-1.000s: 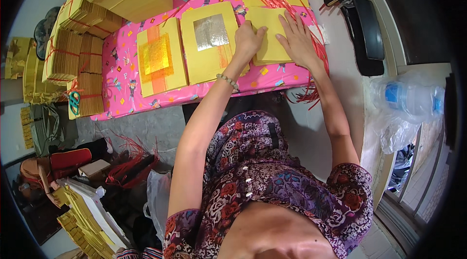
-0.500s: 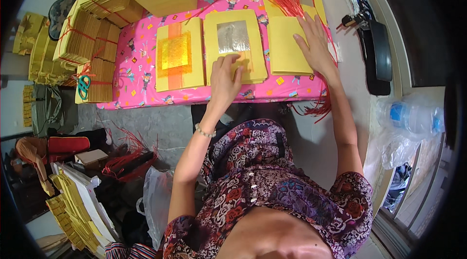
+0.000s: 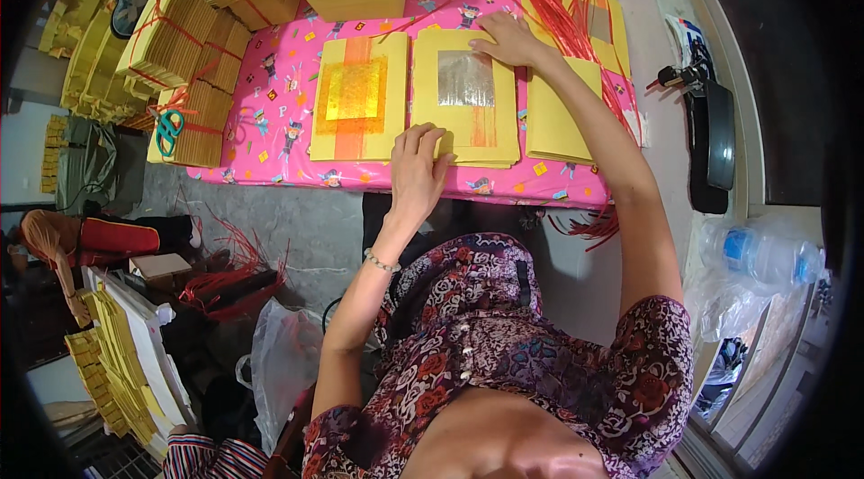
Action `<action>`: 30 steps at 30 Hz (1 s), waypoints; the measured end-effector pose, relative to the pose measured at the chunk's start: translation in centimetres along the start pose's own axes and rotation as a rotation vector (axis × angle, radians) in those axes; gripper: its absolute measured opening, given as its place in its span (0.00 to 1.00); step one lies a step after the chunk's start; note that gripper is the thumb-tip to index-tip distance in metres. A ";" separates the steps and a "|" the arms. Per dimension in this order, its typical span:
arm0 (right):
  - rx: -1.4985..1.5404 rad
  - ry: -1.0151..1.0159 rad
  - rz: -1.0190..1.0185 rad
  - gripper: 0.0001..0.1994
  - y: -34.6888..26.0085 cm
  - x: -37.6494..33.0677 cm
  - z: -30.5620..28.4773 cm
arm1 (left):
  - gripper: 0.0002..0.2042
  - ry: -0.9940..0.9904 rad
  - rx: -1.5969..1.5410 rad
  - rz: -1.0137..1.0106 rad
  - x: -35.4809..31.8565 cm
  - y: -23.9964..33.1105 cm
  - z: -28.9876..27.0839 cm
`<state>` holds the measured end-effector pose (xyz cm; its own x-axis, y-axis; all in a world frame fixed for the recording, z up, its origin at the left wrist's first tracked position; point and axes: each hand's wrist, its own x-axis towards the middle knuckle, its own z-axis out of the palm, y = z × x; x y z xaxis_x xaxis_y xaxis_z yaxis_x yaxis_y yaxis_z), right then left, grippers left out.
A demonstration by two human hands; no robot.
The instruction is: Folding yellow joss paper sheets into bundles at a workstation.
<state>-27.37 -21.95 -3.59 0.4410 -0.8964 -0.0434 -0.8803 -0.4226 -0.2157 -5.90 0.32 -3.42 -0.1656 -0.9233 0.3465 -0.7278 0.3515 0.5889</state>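
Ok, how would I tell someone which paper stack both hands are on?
Find the pink patterned table cover. Three yellow paper stacks lie side by side along its near edge; take the middle stack, with the left hand at its near corner and the right hand at its far edge. It alone has a silver foil square; the left stack has gold foil.

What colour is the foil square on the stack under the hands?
Silver foil square on yellow paper, clearest in the head view.

A low table (image 3: pixel 270 133) under a pink patterned cloth (cartoon-printed) stands on grey floor (image 3: pixel 270 218).
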 end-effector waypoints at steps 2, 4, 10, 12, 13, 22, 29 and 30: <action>0.029 -0.040 -0.010 0.33 0.3 1.0 0.4 | 0.19 0.034 -0.027 -0.015 -0.1 -0.1 0.0; 0.058 -0.081 -0.014 0.35 0.5 1.4 0.8 | 0.19 0.033 -0.030 -0.020 -0.2 -0.2 0.2; 0.102 -0.051 -0.026 0.34 0.2 1.5 1.1 | 0.20 0.015 0.003 -0.010 -0.3 -0.5 0.3; 0.132 -0.059 -0.032 0.33 -0.1 1.3 1.1 | 0.20 0.011 0.007 -0.010 -0.2 -0.5 0.4; 0.132 -0.062 -0.030 0.33 -0.2 1.2 1.1 | 0.20 0.012 0.017 -0.006 -0.2 -0.5 0.4; 0.098 -0.030 -0.060 0.32 -0.4 1.1 1.1 | 0.18 -0.049 0.007 0.080 1.3 -0.9 -0.3; 0.076 0.013 -0.051 0.31 -0.4 1.0 1.8 | 0.14 -0.131 0.056 0.193 2.7 -1.5 -0.6; 0.034 0.042 -0.050 0.28 -0.6 0.9 1.8 | 0.14 -0.134 0.056 0.192 2.8 -1.5 -0.7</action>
<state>-26.13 -22.21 -5.24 0.4755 -0.8797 0.0089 -0.8508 -0.4624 -0.2497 -4.82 -2.66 -2.78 -0.3883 -0.8542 0.3458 -0.7099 0.5165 0.4787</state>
